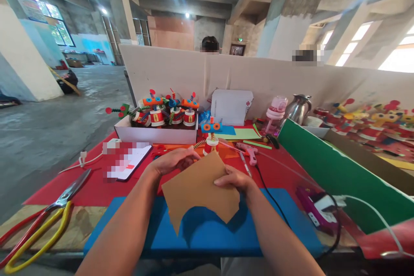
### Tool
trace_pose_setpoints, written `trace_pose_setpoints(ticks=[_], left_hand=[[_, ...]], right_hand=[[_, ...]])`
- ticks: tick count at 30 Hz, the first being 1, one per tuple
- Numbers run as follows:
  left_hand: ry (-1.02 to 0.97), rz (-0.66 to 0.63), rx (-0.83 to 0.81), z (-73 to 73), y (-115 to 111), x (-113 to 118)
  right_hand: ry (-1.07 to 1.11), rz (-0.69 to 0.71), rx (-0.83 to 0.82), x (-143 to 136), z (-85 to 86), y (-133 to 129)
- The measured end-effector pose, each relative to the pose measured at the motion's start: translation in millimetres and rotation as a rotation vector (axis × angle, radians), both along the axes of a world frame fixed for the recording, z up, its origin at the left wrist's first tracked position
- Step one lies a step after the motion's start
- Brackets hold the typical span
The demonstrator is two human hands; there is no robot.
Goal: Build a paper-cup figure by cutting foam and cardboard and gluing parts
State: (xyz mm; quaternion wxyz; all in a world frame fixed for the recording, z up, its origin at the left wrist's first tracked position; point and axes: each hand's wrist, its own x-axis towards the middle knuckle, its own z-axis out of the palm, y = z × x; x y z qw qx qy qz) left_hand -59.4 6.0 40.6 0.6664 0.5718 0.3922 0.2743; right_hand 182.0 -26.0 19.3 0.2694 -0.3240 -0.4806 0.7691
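Note:
A piece of brown cardboard with a curved cut-out along its near edge is held tilted above the blue sheet. My right hand grips its right side, thumb on top and the other fingers hidden underneath. At the upper left edge of the cardboard is my left hand, fingers loosely curled and apart, with nothing visible in them. Just beyond both hands stands a small paper-cup figure with a blue head, orange eyes and spring arms. The cardboard hides its lower part.
Large scissors and a phone lie at left. A white box of similar figures stands behind. A pink glue gun, a power strip with cables and a green panel are on the right.

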Motion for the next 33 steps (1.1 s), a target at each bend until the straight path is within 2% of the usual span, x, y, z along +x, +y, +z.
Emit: trace_pose_setpoints(ticks=[2, 4, 6, 8, 11, 13, 15, 19, 22, 27, 30, 33], left_hand=[[0.047, -0.138, -0.046, 0.7, -6.1, 5.8], [0.042, -0.197, -0.069, 1.5, -9.3, 9.1], [-0.014, -0.143, -0.075, 2.4, -9.5, 9.2], [-0.106, -0.027, -0.069, 3.1, -7.8, 8.1], [-0.236, 0.147, -0.015, 2.7, -5.3, 11.2], [-0.283, 0.229, 0.034, 0.9, -4.4, 17.0], [-0.284, 0.262, 0.061, -2.0, -4.0, 23.1], [-0.259, 0.243, 0.022, -7.4, -3.4, 27.6], [-0.275, 0.263, 0.015, -7.8, -2.7, 26.9], [-0.291, 0.308, 0.099, -6.6, -2.9, 31.4], [-0.241, 0.27, 0.094, -9.0, -4.1, 35.4], [-0.223, 0.19, 0.043, -13.5, -5.2, 36.5]], right_hand=[[-0.079, -0.004, 0.023, -5.3, -2.2, 4.1], [-0.1, -0.069, 0.012, -7.9, -3.3, 9.6], [-0.039, -0.159, -0.021, -7.8, -2.0, 14.1], [0.083, -0.264, -0.024, -6.2, 0.4, 16.5], [0.262, -0.41, 0.035, -5.8, 1.4, 17.1], [0.31, -0.451, 0.079, -8.6, -1.1, 17.0], [0.272, -0.494, 0.12, -12.9, -4.4, 17.1], [0.159, -0.645, 0.155, -17.5, -7.3, 18.4], [0.169, -0.662, 0.158, -16.3, -6.9, 20.2], [0.219, -0.618, 0.178, -21.2, -10.7, 20.0], [0.163, -0.692, 0.239, -26.7, -14.3, 16.2], [0.126, -0.703, 0.253, -28.5, -15.6, 13.1]])
